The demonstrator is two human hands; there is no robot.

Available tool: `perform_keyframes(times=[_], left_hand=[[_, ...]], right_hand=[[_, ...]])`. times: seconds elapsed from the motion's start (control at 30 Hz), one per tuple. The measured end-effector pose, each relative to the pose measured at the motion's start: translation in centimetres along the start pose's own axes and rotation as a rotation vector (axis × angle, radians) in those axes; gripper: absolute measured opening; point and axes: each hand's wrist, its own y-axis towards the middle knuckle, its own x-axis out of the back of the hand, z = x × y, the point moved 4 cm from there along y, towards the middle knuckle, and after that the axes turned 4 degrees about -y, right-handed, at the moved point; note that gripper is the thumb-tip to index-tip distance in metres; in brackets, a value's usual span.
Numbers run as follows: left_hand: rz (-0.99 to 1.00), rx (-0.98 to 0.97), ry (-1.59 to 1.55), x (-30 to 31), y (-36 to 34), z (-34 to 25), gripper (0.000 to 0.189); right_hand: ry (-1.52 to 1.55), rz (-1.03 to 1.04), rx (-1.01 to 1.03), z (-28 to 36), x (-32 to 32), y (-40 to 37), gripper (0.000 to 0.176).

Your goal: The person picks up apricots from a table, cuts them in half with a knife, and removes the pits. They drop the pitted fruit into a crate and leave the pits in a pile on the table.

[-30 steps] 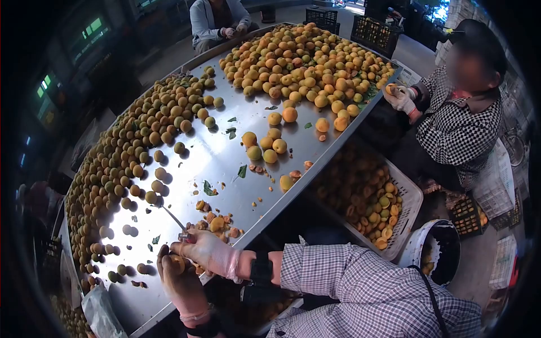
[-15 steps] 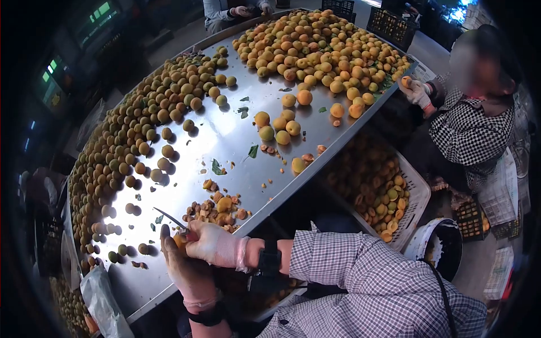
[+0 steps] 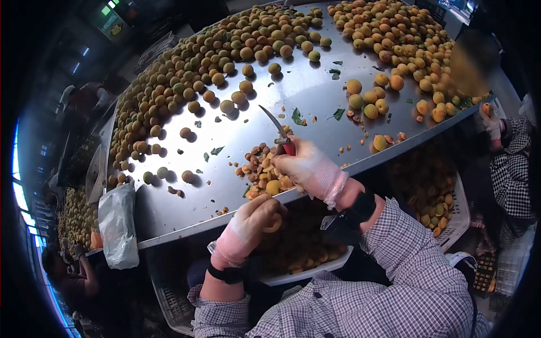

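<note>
My right hand (image 3: 307,166), in a thin pale glove, grips the red handle of a curved knife (image 3: 274,121). The blade points up and away over the metal table. Just below the table's near edge, my left hand (image 3: 248,225) has its fingers curled around what looks like an apricot half (image 3: 274,224), partly hidden by the fingers. Beneath that hand a crate (image 3: 315,270) holds cut apricots. A pile of apricot pits and scraps (image 3: 262,169) lies on the tabletop beside my right hand.
The metal table (image 3: 225,141) carries heaps of whole apricots (image 3: 248,42) along its far side and right. A plastic bag (image 3: 118,225) hangs over the near left corner. Another crate (image 3: 459,208) of halves stands at right, near a person in a checked sleeve (image 3: 510,169).
My hands have moved apart: the left dropped below the table edge, the right moved over the pit pile with the knife. The view has swung left.
</note>
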Motion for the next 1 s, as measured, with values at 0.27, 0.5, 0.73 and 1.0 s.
perform_keyframes(times=[0.27, 0.5, 0.73, 1.0], left_hand=[[0.251, -0.087, 0.881, -3.2, 0.1, 2.4, 0.047], [-0.090, -0.021, 0.335, 2.7, 2.1, -7.6, 0.041], [-0.397, 0.063, 1.040, 14.6, 16.1, -10.9, 0.053], [-0.438, 0.150, 1.217, 18.1, 25.6, -7.9, 0.061]], right_hand=[[-0.095, -0.221, 0.260, -0.9, 0.6, 0.8, 0.033], [0.159, -0.249, 0.157, 0.3, 2.3, -0.1, 0.024], [0.220, -0.227, 0.069, 2.2, 2.6, -1.3, 0.025], [0.154, -0.198, 0.075, 1.3, 2.8, 0.2, 0.026]])
